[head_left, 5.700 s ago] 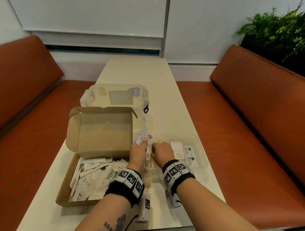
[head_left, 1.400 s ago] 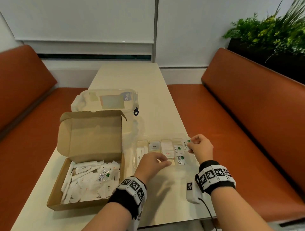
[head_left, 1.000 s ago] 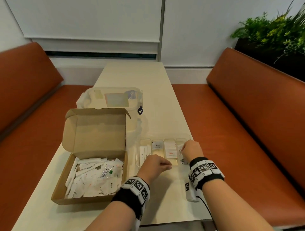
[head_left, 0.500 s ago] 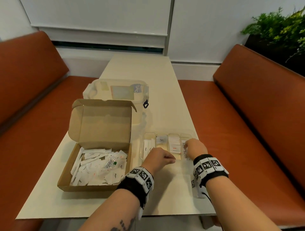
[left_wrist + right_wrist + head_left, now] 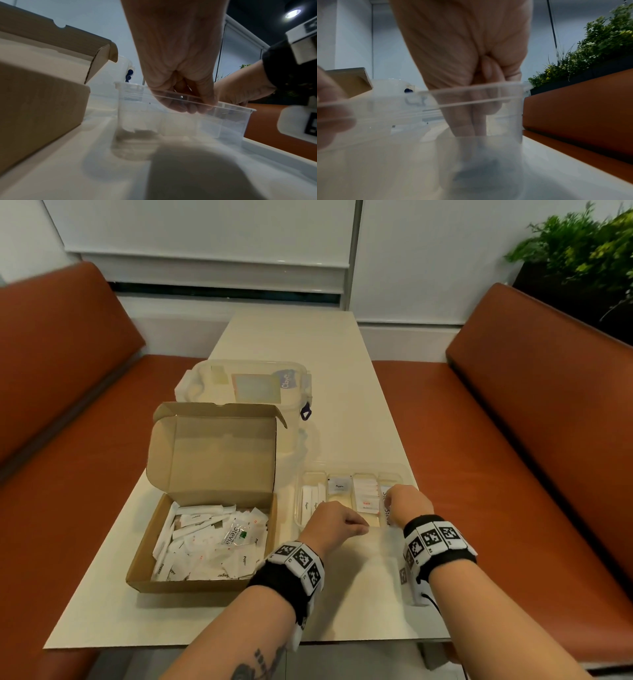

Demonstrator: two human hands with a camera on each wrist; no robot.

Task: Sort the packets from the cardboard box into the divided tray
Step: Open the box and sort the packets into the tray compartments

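Nearest, the left hand [image 5: 334, 523] curls its fingers [image 5: 192, 108] over the front rim of the clear divided tray [image 5: 356, 469], seemingly to keep it from sliding on the desk [image 5: 346, 392]. Just beside it, the right hand [image 5: 409, 503] reaches its fingers [image 5: 467, 128] down into the rightmost compartment, probably settling a Stevia packet [image 5: 386, 510]; whether they pinch it I cannot tell. Left of the tray, the open cardboard box [image 5: 212, 453] holds many unsorted packets [image 5: 202, 546]. Behind stands a lidded plastic tub [image 5: 246, 385].
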